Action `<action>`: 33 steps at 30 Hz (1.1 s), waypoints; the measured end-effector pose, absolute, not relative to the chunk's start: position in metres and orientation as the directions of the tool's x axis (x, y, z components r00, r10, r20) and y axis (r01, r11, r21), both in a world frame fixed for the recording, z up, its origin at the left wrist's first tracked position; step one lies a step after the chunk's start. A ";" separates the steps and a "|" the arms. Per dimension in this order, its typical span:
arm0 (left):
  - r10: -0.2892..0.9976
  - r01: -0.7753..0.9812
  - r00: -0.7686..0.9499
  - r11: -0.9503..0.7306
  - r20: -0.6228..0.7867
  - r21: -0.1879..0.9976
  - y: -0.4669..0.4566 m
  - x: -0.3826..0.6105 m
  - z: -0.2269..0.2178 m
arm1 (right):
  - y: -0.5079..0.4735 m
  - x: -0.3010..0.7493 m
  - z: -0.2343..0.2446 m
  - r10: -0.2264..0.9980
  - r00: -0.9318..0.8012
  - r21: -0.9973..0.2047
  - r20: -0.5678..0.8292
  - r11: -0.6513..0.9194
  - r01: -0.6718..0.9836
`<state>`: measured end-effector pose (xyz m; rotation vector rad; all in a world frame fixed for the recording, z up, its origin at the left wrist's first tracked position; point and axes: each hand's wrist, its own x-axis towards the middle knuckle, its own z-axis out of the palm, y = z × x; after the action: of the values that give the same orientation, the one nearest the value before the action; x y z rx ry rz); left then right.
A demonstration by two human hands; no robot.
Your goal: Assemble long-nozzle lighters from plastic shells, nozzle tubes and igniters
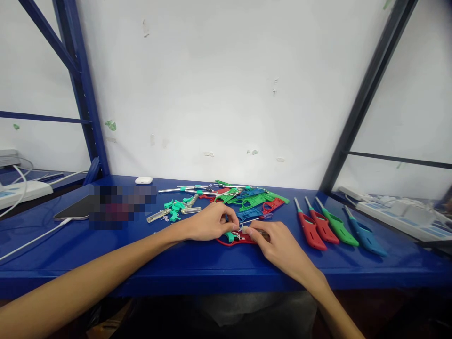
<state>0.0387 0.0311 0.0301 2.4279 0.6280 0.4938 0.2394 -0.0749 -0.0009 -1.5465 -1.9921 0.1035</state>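
Observation:
A red lighter shell half lies on the blue table in front of me, with a teal trigger set in it. My left hand is closed over its far left side, thumb and forefinger drawn together; what they grip is hidden. From the right, my right hand pinches at a small whitish part above the shell, and its fingers cover the shell's right end. Just beyond lie loose blue, green and red lighter shells, partly behind my left hand.
Left of the shells are teal triggers and clear fuel tanks, with metal lighter tubes behind. Several assembled lighters lie at right. A phone with a cable and a white earbud case lie left.

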 end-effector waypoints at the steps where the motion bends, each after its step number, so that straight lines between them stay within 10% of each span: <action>1: 0.535 0.321 0.820 -0.722 0.201 0.613 0.031 0.039 0.030 | -0.075 0.239 -0.001 0.901 -0.134 -0.414 0.412 0.316 0.854; 33: 0.502 0.298 0.838 -0.751 0.216 0.589 0.034 0.039 0.030 | -0.075 0.239 -0.002 0.914 -0.112 -0.454 0.389 0.296 0.840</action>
<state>0.0388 0.0343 0.0301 2.4636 0.5849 0.4927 0.2395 -0.0752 -0.0022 -1.5593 -1.9636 0.1577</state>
